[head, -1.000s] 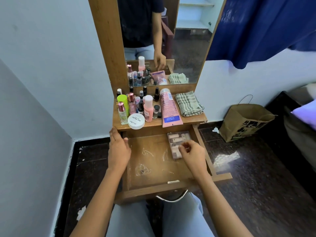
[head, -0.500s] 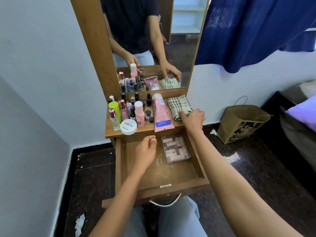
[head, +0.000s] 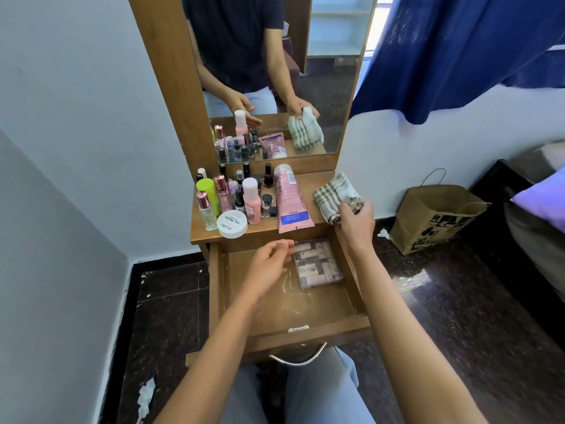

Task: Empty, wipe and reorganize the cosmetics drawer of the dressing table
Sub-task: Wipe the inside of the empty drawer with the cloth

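Head view. Step in hand: fetching the wiping cloth. My right hand, right of centre, pinches the checked cloth at its near edge, fingers closed on the fabric; the cloth rests partly on the tabletop. My left hand, centre frame, hangs over the open drawer with fingers loosely curled and narrow, holding nothing, tips just beside the clear box.

Drawer state: nearly emptied. Only the clear box remains, in the back right corner. The bare floor of the drawer shows pale streaks and smears. In my judgement the emptying is one item short of done, and the wipe has not begun.

Next move, as I judge it: lift the box out with the left hand, bring the cloth down with the right, then wipe the floor of the drawer.

Obstacles: the tabletop, upper centre, is crowded. Small bottles stand in a tight group at the left, with a white jar at the front edge and a pink tube lying beside them. Free space for the box is scarce; knocking the bottles is a risk.

Surroundings: a mirror above, a paper bag on the floor at right, a blue curtain upper right.
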A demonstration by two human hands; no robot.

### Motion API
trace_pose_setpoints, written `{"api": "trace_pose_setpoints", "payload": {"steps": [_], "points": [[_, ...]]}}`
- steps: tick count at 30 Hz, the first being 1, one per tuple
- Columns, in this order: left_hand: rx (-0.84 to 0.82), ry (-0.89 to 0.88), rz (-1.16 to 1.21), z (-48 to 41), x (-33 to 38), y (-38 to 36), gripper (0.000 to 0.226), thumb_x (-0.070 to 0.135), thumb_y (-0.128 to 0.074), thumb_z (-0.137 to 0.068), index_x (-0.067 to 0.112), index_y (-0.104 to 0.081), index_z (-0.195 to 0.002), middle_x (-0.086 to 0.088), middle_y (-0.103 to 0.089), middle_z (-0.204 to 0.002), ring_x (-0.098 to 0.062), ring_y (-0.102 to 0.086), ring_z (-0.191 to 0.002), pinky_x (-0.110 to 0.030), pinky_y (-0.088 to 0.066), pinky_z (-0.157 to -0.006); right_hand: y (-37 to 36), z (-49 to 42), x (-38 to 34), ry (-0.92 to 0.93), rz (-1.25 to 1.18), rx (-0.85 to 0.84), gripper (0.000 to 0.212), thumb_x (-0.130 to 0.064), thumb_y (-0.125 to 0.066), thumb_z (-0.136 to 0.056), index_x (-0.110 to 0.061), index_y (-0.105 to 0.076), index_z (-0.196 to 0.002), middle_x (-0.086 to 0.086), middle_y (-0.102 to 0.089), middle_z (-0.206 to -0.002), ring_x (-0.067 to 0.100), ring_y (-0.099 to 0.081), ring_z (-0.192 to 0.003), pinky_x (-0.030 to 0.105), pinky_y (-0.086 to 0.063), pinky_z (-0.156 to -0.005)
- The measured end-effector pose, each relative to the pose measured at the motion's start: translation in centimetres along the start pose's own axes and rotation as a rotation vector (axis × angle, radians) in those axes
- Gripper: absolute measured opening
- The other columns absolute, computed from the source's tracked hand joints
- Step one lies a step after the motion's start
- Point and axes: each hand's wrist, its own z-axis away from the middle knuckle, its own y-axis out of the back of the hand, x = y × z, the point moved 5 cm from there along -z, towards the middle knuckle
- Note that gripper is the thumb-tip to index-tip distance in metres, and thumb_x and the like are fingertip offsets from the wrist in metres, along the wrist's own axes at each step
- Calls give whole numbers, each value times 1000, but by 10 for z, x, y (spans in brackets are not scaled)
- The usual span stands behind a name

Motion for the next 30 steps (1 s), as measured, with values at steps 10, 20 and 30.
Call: {"api": "trace_pose_setpoints", "payload": {"steps": [10, 20, 30], "points": [[-52, 136, 355, 7, -15, -10, 34, 44, -52, -92, 16, -65, -107, -5, -72, -106, -17, -68, -96, -36, -54, -86, 0, 115, 47, -181, -369, -613, 30, -2, -63, -79, -6, -52, -107, 13, -67, -107, 27, -68, -96, 38, -57, -78], [191, 204, 446, 16, -42, 33, 9, 22, -55, -94, 21, -63, -99, 2, -72, -94, -14, -67, -89, -34, -52, -74, 3, 78, 72, -477, 231, -413, 57, -31, -68, -86, -1, -45, -128, 11, -53, -128, 29, -54, -115, 43, -47, -100], [236, 218, 389, 20, -59, 46, 14, 24, -56, -94, 21, -64, -106, 2, -72, -101, -15, -67, -94, -36, -52, -80, -24, 66, 105, -919, -359, -28, 23, -8, -65, -85, -6, -57, -107, 14, -68, -98, 29, -69, -82, 36, -54, -56]]}}
